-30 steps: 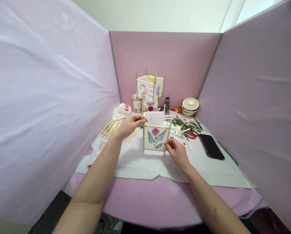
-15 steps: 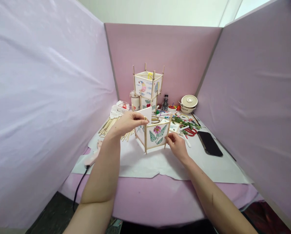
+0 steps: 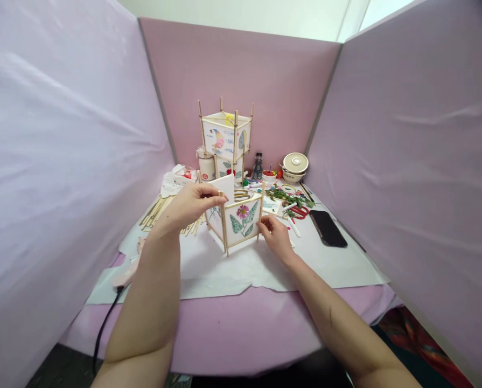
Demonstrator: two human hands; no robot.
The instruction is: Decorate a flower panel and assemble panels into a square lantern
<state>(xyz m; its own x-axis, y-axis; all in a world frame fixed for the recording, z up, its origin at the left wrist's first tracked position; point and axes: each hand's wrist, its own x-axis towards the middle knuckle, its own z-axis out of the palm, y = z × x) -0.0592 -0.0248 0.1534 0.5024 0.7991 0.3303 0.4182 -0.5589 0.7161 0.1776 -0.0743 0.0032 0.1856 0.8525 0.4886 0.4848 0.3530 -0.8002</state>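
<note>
A lantern frame of thin wooden sticks with white paper panels stands on the white paper sheet; its front panel bears a pink flower and green leaves. My left hand pinches the top of the front corner post. Lower down, the fingers of my right hand close on the right post. A plain white panel rises at the back of the frame, partly hidden by my left hand. Behind stands a taller, two-tiered lantern of the same make, painted with a moon and flowers.
Loose wooden sticks lie at left, near a pink corded tool partly hidden by my forearm. Toward the right are red-handled scissors, green leaves, a black phone and a lidded bowl. Tall partitions enclose the table.
The whole scene has shifted left and tilted slightly as the camera turned. Both hands keep the same hold on the lantern frame.
</note>
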